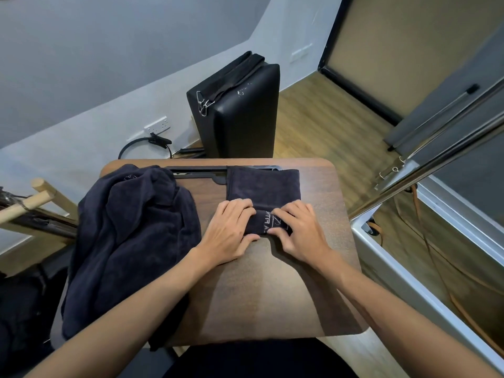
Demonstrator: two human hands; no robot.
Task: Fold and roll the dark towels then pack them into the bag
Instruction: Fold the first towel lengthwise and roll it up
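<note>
A dark folded towel (263, 185) lies as a narrow strip on the small wooden table (272, 290), running away from me. Its near end is curled into a tight roll with pale lettering showing. My left hand (231, 231) grips the left end of that roll and my right hand (298, 231) grips the right end, fingers curled over the top. A heap of loose dark towels (133, 233) lies on the table's left side and hangs over its edge. A dark bag (19, 309) sits low at the far left, mostly in shadow.
A black upright padded case (240, 110) with straps stands on the floor behind the table. A black slotted tray edge (196, 171) lies along the table's far side. Wooden poles (35, 197) are at the left; a metal-framed apparatus (425, 222) is at the right.
</note>
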